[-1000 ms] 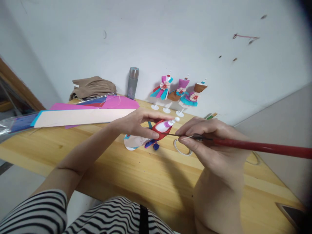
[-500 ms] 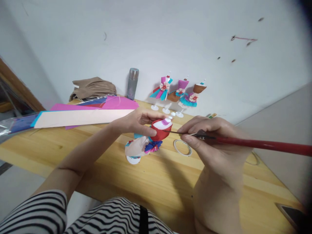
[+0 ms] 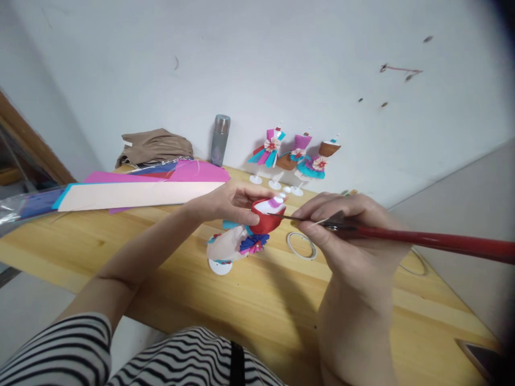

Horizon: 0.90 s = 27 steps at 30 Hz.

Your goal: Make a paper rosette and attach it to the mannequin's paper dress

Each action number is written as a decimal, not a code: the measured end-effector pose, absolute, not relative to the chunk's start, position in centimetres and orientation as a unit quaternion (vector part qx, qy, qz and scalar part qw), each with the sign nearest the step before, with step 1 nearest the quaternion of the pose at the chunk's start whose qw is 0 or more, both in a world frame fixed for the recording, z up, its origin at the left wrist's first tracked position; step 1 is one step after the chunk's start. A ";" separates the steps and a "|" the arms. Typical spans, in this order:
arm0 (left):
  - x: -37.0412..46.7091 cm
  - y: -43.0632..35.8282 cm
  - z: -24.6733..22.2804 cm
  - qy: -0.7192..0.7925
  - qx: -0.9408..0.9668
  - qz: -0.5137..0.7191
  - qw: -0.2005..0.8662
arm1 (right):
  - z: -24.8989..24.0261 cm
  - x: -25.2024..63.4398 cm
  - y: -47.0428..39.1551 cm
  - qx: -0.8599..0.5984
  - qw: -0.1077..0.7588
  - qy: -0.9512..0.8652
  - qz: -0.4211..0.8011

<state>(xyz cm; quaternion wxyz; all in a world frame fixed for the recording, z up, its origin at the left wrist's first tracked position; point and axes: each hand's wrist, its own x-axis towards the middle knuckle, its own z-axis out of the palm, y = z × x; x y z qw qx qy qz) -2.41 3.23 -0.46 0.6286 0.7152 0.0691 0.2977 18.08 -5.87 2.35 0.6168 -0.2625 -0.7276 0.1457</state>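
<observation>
My left hand [image 3: 231, 203] is closed around a small dress form [image 3: 226, 244] dressed in coloured paper, its thumb pressing the red bodice [image 3: 267, 221]. The form tilts to the right above its white round base. A blue and pink paper flower [image 3: 254, 244] sits at its waist, over a pale skirt. In my right hand [image 3: 341, 230] are red-handled scissors [image 3: 402, 236], gripped near the pivot. Their thin dark tip reaches the bodice's top edge, by the white neck. A thin pale sliver shows beside my right thumb; what it is, I cannot make out.
Three finished-looking dress forms [image 3: 300, 155] stand against the wall. Left of them are a grey flask [image 3: 220, 140], a brown cloth [image 3: 156, 147] and coloured paper sheets [image 3: 140, 195] in plastic. A tape roll [image 3: 301, 246] lies between my hands. A dark flat object [image 3: 480, 356] lies at lower right.
The scissors' tip has shifted slightly up and left along the bodice's top edge. The view has tilted a little; both hands keep their grip.
</observation>
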 end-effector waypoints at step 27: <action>-2.3 3.2 -0.6 0.052 0.724 0.300 0.619 | 2.6 17.5 -5.9 -0.242 0.592 -0.753 0.155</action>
